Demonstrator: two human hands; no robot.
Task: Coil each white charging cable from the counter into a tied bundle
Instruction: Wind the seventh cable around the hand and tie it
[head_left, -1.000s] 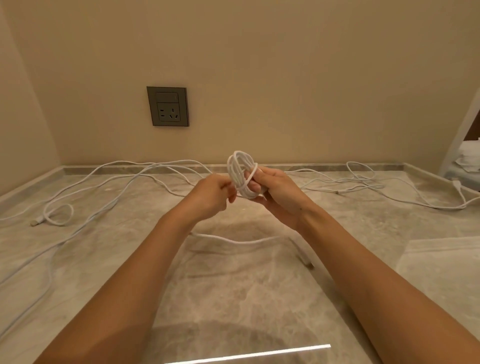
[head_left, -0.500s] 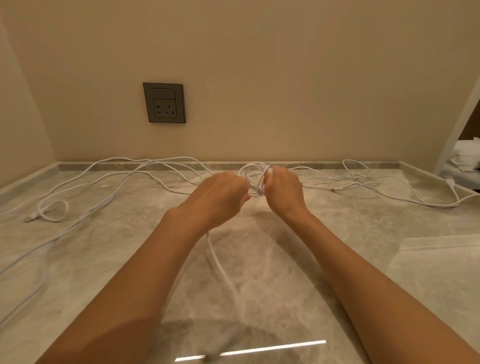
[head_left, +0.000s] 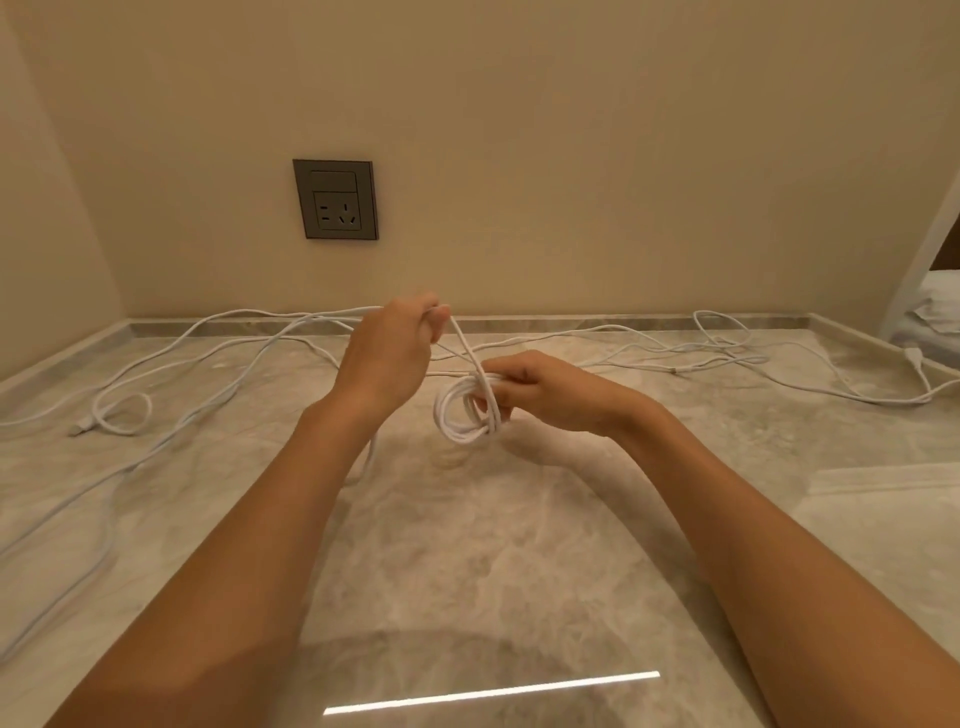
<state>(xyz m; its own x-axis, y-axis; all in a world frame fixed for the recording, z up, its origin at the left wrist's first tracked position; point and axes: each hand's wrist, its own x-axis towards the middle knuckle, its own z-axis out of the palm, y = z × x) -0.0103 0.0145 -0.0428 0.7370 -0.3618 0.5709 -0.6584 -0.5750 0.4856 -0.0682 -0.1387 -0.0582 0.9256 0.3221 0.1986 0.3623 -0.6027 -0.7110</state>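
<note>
A small coil of white charging cable (head_left: 460, 413) hangs over the marble counter (head_left: 493, 545), gripped at its right side by my right hand (head_left: 550, 395). My left hand (head_left: 389, 353) is raised up and to the left of the coil and pinches the cable's free end (head_left: 467, 348), which runs taut from the fingers down across the coil. Loose white cables (head_left: 218, 358) sprawl over the left of the counter, and another loose cable (head_left: 727, 358) lies at the back right.
A dark wall socket (head_left: 336, 200) sits on the beige wall behind. A cable plug end (head_left: 83, 427) lies at the far left by a small loop. A raised stone edge (head_left: 571, 323) borders the counter at the back. White bedding (head_left: 935, 312) shows at the right.
My left hand has pulled the free cable end up and left, away from the coil. My right hand has lowered the coil, which hangs in plain sight again.
</note>
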